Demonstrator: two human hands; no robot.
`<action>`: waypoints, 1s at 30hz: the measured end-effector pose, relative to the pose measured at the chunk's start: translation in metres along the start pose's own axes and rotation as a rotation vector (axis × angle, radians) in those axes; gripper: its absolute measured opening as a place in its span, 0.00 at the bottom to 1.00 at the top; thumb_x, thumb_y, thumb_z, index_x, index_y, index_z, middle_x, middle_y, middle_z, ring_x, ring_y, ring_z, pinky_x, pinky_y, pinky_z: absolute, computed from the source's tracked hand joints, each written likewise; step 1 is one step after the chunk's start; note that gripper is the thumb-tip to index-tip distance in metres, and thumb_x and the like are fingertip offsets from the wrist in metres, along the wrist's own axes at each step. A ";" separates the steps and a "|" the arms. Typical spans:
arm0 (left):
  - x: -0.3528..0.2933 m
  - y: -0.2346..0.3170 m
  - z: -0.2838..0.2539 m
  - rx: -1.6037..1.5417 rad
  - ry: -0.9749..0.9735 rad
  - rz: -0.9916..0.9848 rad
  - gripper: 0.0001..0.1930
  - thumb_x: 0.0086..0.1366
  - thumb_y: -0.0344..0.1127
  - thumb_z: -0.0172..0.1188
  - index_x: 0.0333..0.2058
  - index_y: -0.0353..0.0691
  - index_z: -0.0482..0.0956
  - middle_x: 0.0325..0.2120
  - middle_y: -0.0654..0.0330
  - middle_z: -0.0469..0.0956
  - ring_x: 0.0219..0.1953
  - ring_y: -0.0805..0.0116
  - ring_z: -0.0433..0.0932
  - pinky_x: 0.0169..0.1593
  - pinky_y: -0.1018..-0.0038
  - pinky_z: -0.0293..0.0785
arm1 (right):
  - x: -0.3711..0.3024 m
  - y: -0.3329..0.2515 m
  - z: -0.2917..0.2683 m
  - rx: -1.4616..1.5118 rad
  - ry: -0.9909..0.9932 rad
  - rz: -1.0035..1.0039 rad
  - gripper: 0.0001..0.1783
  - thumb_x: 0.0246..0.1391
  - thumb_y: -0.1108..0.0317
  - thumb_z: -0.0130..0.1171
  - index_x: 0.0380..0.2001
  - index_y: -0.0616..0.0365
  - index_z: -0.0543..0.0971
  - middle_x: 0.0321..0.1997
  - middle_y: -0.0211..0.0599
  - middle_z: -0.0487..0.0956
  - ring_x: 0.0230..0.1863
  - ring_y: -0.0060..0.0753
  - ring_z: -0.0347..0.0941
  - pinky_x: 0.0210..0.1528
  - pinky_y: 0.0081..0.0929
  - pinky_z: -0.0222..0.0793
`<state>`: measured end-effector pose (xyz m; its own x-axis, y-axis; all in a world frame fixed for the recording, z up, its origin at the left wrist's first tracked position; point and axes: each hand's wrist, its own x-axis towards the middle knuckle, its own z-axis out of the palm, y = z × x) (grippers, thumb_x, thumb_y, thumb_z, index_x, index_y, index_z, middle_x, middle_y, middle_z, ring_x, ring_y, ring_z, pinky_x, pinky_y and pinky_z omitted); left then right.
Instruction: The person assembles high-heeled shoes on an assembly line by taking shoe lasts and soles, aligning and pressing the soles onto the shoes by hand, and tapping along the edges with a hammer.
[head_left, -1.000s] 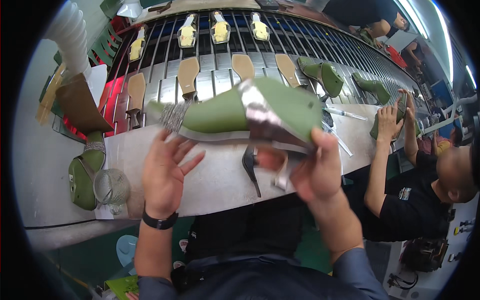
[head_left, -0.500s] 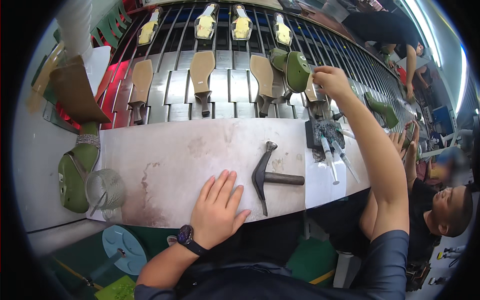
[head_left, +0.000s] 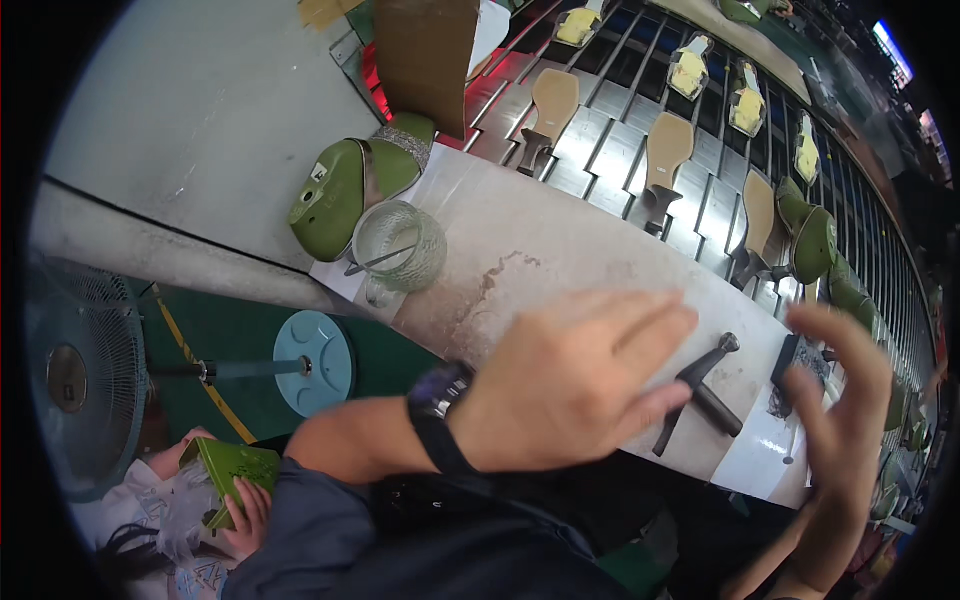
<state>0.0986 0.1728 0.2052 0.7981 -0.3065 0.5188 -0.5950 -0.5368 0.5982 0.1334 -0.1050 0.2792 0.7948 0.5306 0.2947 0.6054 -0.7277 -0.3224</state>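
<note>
Hammer (head_left: pixel 709 402) lies on the worktable (head_left: pixel 560 255), seen between two open hands (head_left: pixel 565 390).

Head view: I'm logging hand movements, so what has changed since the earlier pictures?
The right hand, which first held a green shoe last and then reached over the conveyor, has drawn back, open and empty. The left hand has lifted off the worktable, where it lay flat. The view has turned left, bringing in a fan. The hammer and glass jar stayed on the worktable.
</note>
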 end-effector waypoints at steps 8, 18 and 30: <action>0.068 -0.112 -0.144 1.008 -0.236 -0.501 0.34 0.62 0.56 0.69 0.55 0.31 0.79 0.45 0.40 0.83 0.46 0.42 0.83 0.50 0.55 0.79 | -0.083 -0.030 0.109 0.194 0.105 0.028 0.24 0.44 0.72 0.73 0.46 0.68 0.82 0.53 0.55 0.83 0.55 0.58 0.80 0.59 0.47 0.75; 0.021 -0.182 -0.193 0.738 -0.451 -0.934 0.36 0.58 0.52 0.75 0.54 0.26 0.79 0.44 0.40 0.85 0.47 0.48 0.85 0.52 0.59 0.80 | -0.107 -0.005 0.172 0.144 0.377 0.180 0.20 0.46 0.75 0.69 0.45 0.65 0.83 0.59 0.51 0.80 0.64 0.58 0.72 0.66 0.50 0.66; 0.054 -0.031 -0.177 1.308 -0.386 -0.448 0.25 0.59 0.37 0.73 0.53 0.38 0.76 0.41 0.41 0.84 0.44 0.37 0.82 0.47 0.51 0.79 | -0.111 -0.004 0.173 0.181 0.412 0.188 0.20 0.47 0.74 0.68 0.46 0.64 0.83 0.61 0.51 0.79 0.63 0.57 0.73 0.65 0.47 0.67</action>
<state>0.1438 0.3120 0.3229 0.9930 0.0026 0.1183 0.0532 -0.9027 -0.4269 0.0501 -0.0857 0.0917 0.8300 0.1547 0.5359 0.4798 -0.6878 -0.5447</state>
